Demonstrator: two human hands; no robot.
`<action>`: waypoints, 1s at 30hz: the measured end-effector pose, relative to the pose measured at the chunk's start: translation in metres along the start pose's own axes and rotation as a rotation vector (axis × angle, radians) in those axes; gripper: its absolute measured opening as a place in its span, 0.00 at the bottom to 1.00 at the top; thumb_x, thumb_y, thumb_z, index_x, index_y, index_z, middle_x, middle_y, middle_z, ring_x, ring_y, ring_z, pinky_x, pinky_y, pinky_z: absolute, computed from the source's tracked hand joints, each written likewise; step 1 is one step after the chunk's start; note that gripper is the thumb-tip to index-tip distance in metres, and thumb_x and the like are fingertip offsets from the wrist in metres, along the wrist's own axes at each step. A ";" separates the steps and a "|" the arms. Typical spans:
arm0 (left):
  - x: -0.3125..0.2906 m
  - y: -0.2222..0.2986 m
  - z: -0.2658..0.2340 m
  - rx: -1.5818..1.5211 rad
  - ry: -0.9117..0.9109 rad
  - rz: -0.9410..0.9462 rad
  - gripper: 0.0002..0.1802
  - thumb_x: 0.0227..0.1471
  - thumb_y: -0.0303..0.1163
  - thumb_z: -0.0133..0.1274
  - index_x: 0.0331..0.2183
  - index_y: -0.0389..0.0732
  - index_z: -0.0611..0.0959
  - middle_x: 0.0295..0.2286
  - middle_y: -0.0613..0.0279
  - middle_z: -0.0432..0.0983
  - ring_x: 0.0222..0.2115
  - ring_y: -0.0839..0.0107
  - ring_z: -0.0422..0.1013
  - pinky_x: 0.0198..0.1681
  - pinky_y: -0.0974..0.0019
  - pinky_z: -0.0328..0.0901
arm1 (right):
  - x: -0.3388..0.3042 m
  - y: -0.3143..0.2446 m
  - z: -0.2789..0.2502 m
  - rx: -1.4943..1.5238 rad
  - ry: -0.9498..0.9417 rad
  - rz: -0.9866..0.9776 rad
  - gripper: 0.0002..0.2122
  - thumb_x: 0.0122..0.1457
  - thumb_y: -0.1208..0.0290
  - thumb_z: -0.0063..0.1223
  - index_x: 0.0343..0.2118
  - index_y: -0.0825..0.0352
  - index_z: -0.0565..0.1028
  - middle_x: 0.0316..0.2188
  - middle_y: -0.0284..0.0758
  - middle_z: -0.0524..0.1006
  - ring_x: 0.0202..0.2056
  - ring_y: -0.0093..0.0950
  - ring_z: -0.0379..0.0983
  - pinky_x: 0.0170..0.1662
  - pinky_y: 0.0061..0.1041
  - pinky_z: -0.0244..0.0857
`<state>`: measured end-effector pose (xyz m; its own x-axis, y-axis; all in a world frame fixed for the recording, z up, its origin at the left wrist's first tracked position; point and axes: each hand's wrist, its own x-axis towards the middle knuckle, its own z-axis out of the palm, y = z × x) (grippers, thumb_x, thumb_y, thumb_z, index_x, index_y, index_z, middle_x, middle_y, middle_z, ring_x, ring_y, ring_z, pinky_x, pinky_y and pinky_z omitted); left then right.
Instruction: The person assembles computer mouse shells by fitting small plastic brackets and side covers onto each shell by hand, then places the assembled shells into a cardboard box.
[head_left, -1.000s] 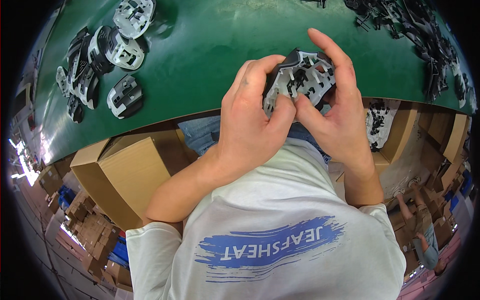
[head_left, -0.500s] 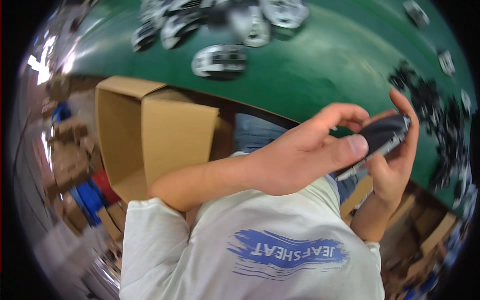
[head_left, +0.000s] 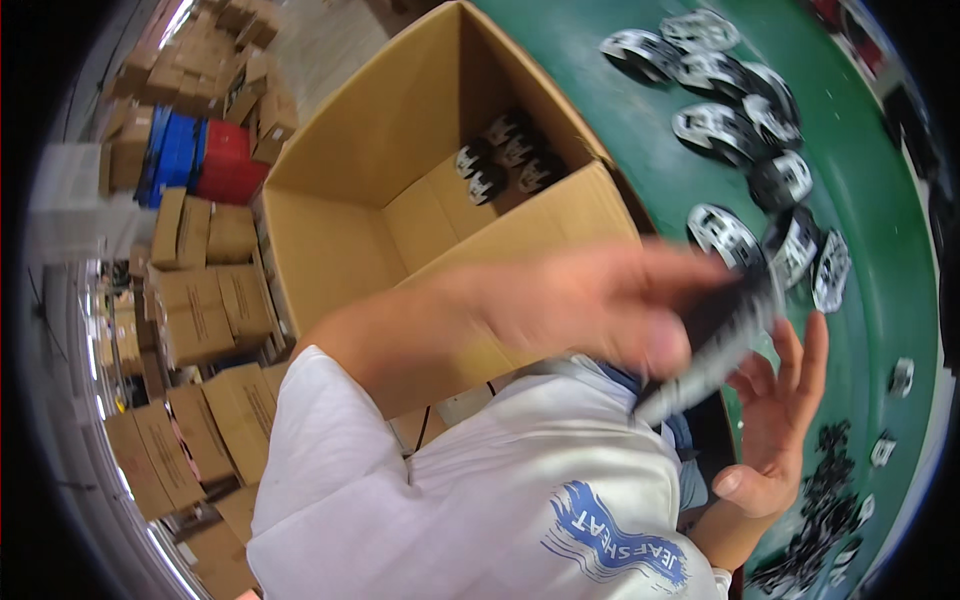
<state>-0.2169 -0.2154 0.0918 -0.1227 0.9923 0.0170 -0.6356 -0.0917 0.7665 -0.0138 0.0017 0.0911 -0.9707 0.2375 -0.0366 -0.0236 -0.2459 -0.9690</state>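
At the green table [head_left: 640,130], left hand [head_left: 605,305] grips the black-and-white plastic shell [head_left: 718,345]; right hand [head_left: 775,430] empty, fingers spread, just beside. One-sided pinch could slip, dropping and scuffing the shell.

Factory workshop: long green workbench [head_left: 870,220], loose plastic shells [head_left: 715,133], stacked cardboard cartons [head_left: 195,310].

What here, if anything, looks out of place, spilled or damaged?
Nothing stands out as spilled or broken. The black parts lie in an untidy heap on the green table, though that may be normal. The dark-and-pale shell in the left hand is too blurred to check for damage.
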 end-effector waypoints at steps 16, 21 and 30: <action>-0.172 -0.142 -0.356 1.630 0.771 -0.957 0.47 0.53 0.50 0.67 0.64 0.34 0.68 0.57 0.33 0.71 0.56 0.41 0.72 0.60 0.48 0.69 | -0.071 0.049 -0.123 -0.473 0.576 0.243 0.26 0.67 0.71 0.57 0.66 0.73 0.69 0.54 0.39 0.77 0.52 0.29 0.74 0.63 0.33 0.65; -0.122 -0.155 -0.376 1.691 0.774 -0.910 0.41 0.52 0.45 0.67 0.60 0.34 0.71 0.54 0.38 0.74 0.54 0.44 0.75 0.56 0.46 0.72 | -0.117 0.044 -0.112 -0.517 0.731 0.309 0.24 0.66 0.73 0.58 0.64 0.73 0.71 0.54 0.41 0.79 0.54 0.31 0.77 0.62 0.32 0.68; -0.083 0.015 -0.318 1.505 1.324 0.442 0.18 0.70 0.27 0.52 0.58 0.32 0.76 0.54 0.53 0.76 0.51 0.67 0.73 0.57 0.64 0.66 | -0.121 0.054 -0.141 -1.330 1.019 0.002 0.17 0.60 0.79 0.64 0.53 0.69 0.80 0.43 0.41 0.80 0.39 0.34 0.77 0.43 0.29 0.73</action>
<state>-0.4587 -0.3252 -0.1028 -0.8603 0.2110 0.4640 0.4962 0.5553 0.6674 0.1358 0.0923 0.0092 -0.4169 0.8406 0.3458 0.6997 0.5396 -0.4681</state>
